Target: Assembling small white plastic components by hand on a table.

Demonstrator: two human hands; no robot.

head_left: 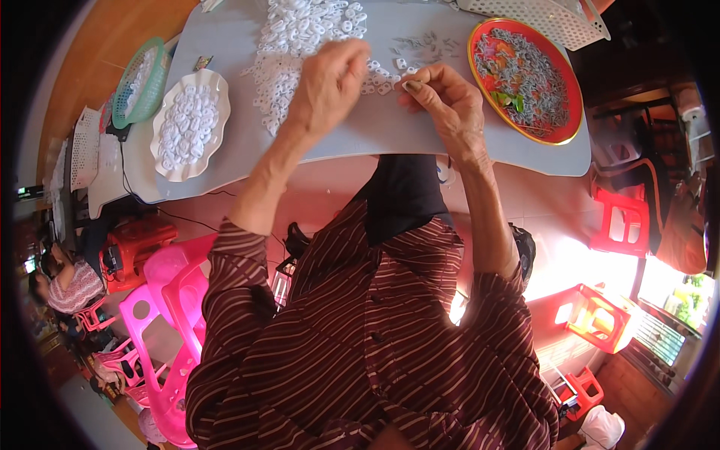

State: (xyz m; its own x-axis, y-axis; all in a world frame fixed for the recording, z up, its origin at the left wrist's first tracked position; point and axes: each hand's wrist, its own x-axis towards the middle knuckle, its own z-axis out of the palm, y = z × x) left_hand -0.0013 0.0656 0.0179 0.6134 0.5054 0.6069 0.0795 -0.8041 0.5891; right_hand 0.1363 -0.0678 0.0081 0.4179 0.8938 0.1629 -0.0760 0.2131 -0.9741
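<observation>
My right hand [448,103] is closed in a pinch, thumb against forefinger, on a small white plastic piece that barely shows at the fingertips. Curled and slightly blurred, my left hand [330,84] hovers at the edge of a heap of white plastic pieces [311,26]; whatever its fingers hold is hidden. A short row of similar white pieces [381,79] lies between the two hands. Just beyond the right hand are loose small grey parts [429,46] on the grey table [352,131].
A red round tray [576,112] of small grey parts is at the right. On the left stand a scalloped white dish [156,142] of white pieces and a green basket [159,94]. Pink chairs [161,330] and red stools [622,221] surround me. Another person [75,285] sits far left.
</observation>
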